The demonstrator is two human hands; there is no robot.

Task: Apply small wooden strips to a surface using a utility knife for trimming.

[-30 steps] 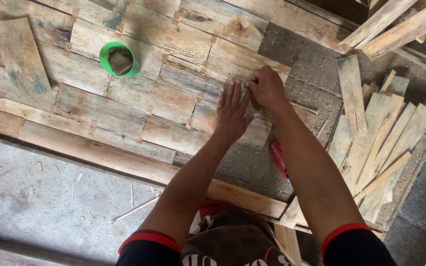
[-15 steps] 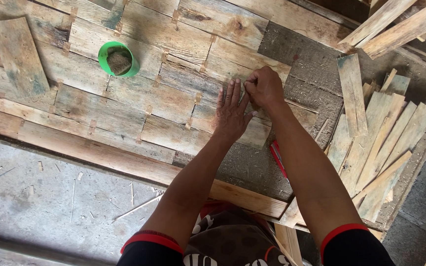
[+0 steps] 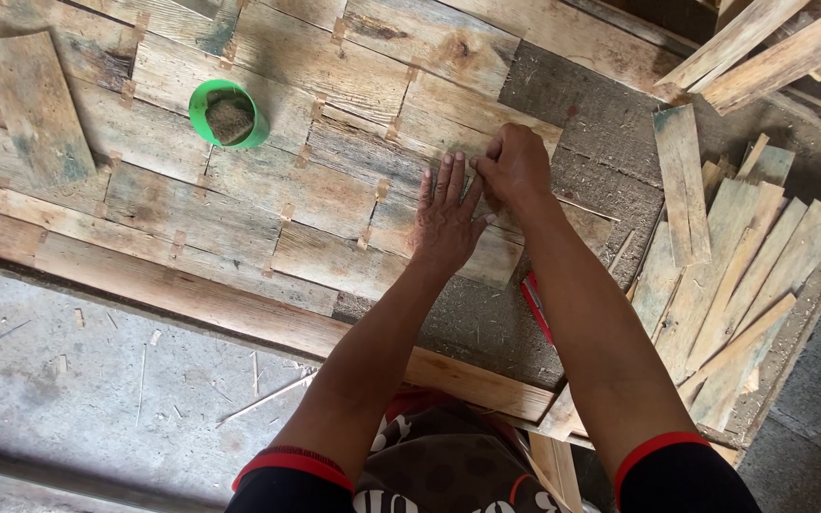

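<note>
The left hand (image 3: pixel 448 218) lies flat, fingers spread, pressing a short plank (image 3: pixel 448 249) set among the laid boards (image 3: pixel 268 190). The plank's long axis runs from upper left to lower right, its far end poking out beyond the wrist. The right hand (image 3: pixel 513 166) is curled closed at the plank's upper edge; what it pinches is hidden. A red tool (image 3: pixel 536 306) shows only partly behind the right forearm.

My right hand (image 3: pixel 515 169) hides whatever its fingers grip; my left hand (image 3: pixel 448 220) covers part of a plank (image 3: pixel 486 255). My right forearm masks most of a red tool (image 3: pixel 536 306). Green cup (image 3: pixel 228 114) contents too small to identify
</note>
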